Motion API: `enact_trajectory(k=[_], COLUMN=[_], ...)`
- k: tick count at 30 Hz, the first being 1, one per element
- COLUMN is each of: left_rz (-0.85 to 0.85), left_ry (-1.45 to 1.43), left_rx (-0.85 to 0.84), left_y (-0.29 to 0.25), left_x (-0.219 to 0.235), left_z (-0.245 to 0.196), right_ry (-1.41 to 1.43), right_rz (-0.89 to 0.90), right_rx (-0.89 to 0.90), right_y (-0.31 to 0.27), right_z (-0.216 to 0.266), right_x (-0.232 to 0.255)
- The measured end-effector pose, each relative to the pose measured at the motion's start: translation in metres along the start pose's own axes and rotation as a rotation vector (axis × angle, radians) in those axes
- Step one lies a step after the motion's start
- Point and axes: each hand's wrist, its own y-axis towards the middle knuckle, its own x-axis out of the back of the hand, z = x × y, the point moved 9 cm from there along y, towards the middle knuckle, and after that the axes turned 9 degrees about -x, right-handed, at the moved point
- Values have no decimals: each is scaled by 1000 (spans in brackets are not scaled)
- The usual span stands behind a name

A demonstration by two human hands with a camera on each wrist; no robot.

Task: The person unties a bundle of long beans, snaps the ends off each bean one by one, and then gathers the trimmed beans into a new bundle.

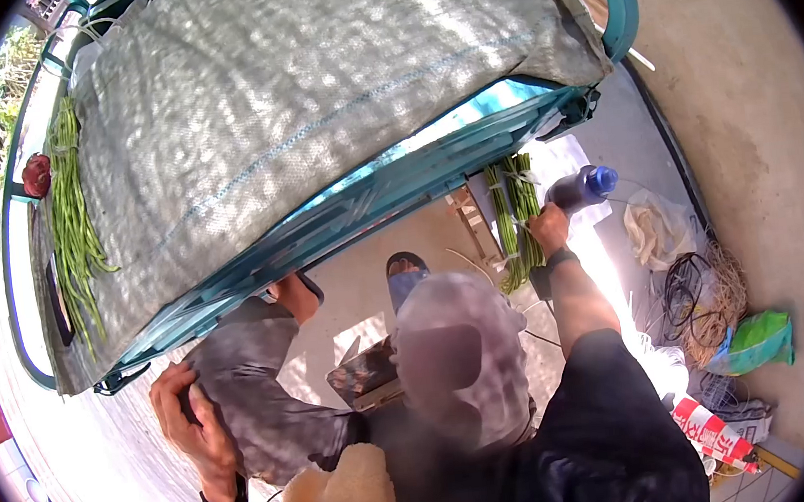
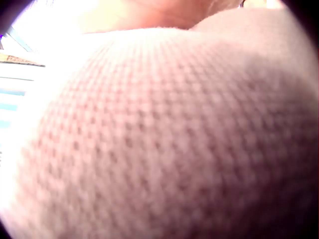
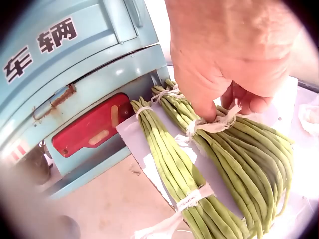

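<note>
My right hand (image 3: 229, 55) is over a bundle of green long beans (image 3: 249, 174), fingers curled at its white cloth tie (image 3: 219, 125), pinching there. A second tied bean bundle (image 3: 167, 159) lies alongside on a pale board (image 3: 134, 135). In the head view the same right hand (image 1: 551, 229) is beside the beans (image 1: 520, 191), close to a dark bottle with a blue cap (image 1: 582, 189). My left hand (image 1: 194, 421) rests on the grey-trousered knee (image 1: 255, 381), holding nothing. Blurred woven fabric (image 2: 164, 134) fills most of the left wrist view.
A teal cart (image 1: 368, 201) stands in front, covered by a woven sack sheet (image 1: 309, 86). Another bean bunch (image 1: 71, 205) lies on its left side by a dark red object (image 1: 37, 176). At right are a plastic bag (image 1: 660, 231), straw-like strands (image 1: 717, 308) and a green bag (image 1: 761, 342).
</note>
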Motion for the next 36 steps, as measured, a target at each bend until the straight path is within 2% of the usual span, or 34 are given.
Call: enact_trajectory(k=[5,8,11,14,17,20,23,24,27,28,31,35,36], left_rz=[-8,-19,-19,-13,-42,-38,-36,-33,-42,-53,-63,-96,-95], left_ry=[11,11,9,23,-12,-31,-31,-33,-34,-33,-39,-49,-38], left_rx=[-18,-5,-3,-15,-30,-51,-48,-53,-74,-85,-102,-140,-154], left_y=[5,5,3,2,-2,-1,-1,-1,-2,-2,-4,-6,-6], left_x=[-7,-5,-3,0,0,1,2,2,4,4,6,10,12], left_z=[-1,-2,-2,-5,0,-5,-7,-8,-8,-7,-7,-9,-11], right_ry=[90,47,155,292,440,680,1064,964,877,846,872,951,931], right_rz=[185,119,110,29,15,68,74,114,177,169,291,461,477], right_rx=[-202,-277,-275,-201,-175,-143,14,-45,-22,-44,-51,30,120], right_y=[-2,-11,-11,-16,-30,-40,-50,-67,-79,-88,-120,-157,-156], right_z=[14,9,-3,-17,-22,-38,-55,-48,-76,-78,-76,-50,-47], right_x=[29,38,33,27,38,33,30,49,41,51,88,161,174])
